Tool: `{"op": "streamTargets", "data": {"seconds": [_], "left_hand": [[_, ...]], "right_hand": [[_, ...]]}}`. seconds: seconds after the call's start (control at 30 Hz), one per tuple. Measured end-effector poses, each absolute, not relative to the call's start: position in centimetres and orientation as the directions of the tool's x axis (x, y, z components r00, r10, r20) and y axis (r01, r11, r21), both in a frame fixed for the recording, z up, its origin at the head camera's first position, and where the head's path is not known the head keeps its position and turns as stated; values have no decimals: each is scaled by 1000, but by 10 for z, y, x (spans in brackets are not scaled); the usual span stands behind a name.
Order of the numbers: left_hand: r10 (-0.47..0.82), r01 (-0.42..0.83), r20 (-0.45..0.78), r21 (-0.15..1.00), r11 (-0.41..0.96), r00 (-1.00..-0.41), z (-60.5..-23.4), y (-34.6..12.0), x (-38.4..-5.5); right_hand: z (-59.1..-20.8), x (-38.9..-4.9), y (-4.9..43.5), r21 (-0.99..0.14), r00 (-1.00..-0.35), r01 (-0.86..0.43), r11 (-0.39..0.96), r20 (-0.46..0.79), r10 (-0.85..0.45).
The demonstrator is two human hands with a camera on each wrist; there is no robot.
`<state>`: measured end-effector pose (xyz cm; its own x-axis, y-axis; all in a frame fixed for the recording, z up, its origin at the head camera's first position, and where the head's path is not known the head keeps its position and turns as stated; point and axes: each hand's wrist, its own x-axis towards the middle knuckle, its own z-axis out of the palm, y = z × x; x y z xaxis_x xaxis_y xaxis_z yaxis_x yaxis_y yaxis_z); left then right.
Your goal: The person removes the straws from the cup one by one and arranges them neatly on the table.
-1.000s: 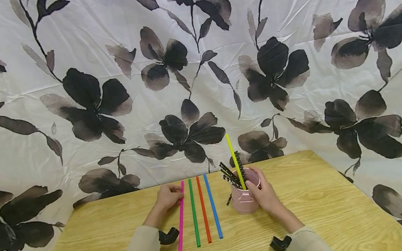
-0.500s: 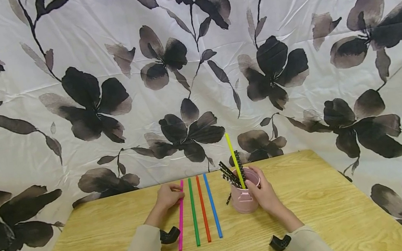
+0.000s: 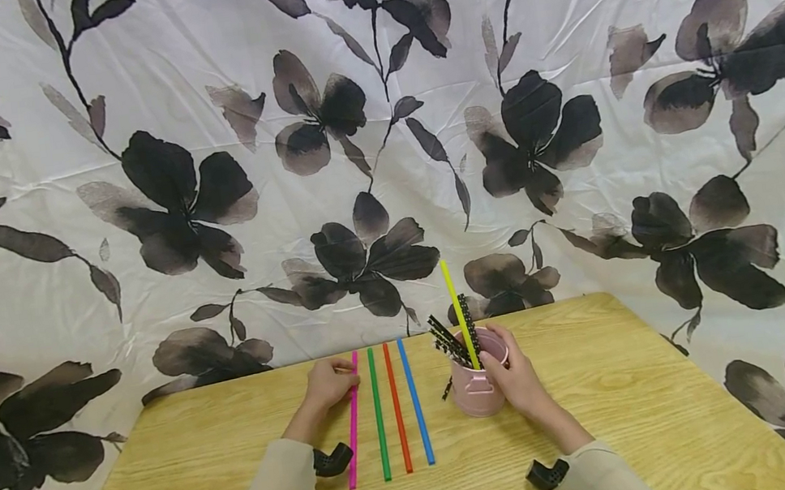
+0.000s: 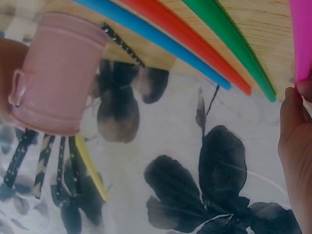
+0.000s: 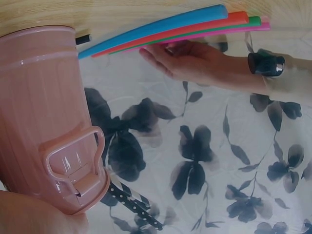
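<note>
My left hand point(image 3: 330, 383) pinches a magenta drinking straw point(image 3: 354, 434) near its far end, and the straw lies along the table. To its right a green straw point(image 3: 380, 418), a red straw point(image 3: 397, 412) and a blue straw point(image 3: 416, 405) lie side by side, a little apart. My right hand point(image 3: 519, 376) grips a small pink pail point(image 3: 480, 398) by its right side, thumb at the rim. A yellow straw point(image 3: 458, 310) stands tall in the pail among several black-and-white patterned straws point(image 5: 136, 204). A wire handle point(image 5: 73, 161) shows in the right wrist view.
A black dotted straw point(image 4: 122, 44) lies on the wooden table point(image 3: 605, 415) beside the pail. Behind the table's back edge hangs a white cloth point(image 3: 194, 65) printed with dark flowers. Black wrist devices point(image 3: 332, 460) sit at both sleeve cuffs.
</note>
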<state>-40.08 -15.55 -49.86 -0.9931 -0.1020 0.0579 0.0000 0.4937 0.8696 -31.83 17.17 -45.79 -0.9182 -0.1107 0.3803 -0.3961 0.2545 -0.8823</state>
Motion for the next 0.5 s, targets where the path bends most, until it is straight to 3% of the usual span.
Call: {"op": "streamTargets", "data": {"seconds": [0.5], "left_hand": [[-120, -46, 11, 885, 464, -993, -500, -154, -401]], "right_hand": [[-458, -318, 172, -880, -917, -399, 257, 381, -119]]}}
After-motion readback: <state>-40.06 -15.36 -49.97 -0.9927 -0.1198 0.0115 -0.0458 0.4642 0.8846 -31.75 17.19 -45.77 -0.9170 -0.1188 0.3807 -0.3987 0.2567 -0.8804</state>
